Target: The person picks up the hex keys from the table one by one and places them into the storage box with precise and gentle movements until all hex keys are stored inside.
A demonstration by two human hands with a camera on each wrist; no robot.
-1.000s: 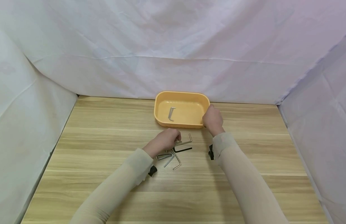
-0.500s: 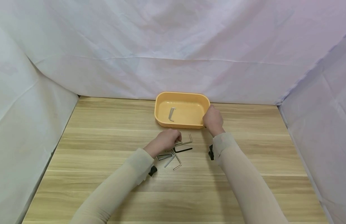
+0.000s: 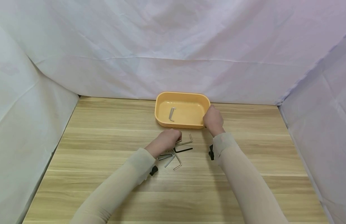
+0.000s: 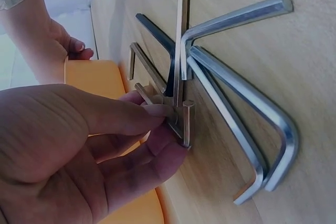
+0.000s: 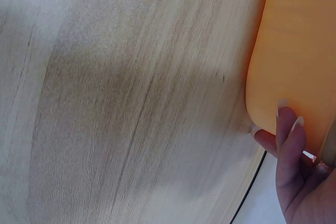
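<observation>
One wooden desk point(image 3: 105, 174) fills the lower half of the head view, enclosed by white sheeting point(image 3: 173, 46) at the back and both sides. An orange tray point(image 3: 189, 126) sits at the upper centre of the desk, just in front of the sheeting. The right hand point(image 3: 213, 120) grasps the tray at its right end, fingers curled against the outer wall; the right wrist view shows fingertips point(image 5: 286, 129) pressed on the orange wall. The left hand point(image 3: 166, 140) is below the tray at frame centre, down on a cluster of hex keys point(image 3: 175, 152) lying on the desk. In the left wrist view, thumb and fingers point(image 4: 152, 111) pinch the short end of one silver hex key point(image 4: 181, 77); the other keys lie overlapping beside it, touching one another. One black key point(image 3: 183, 149) lies at the right of the cluster. One silver hex key point(image 3: 171, 114) lies apart inside the tray, left of its centre.
</observation>
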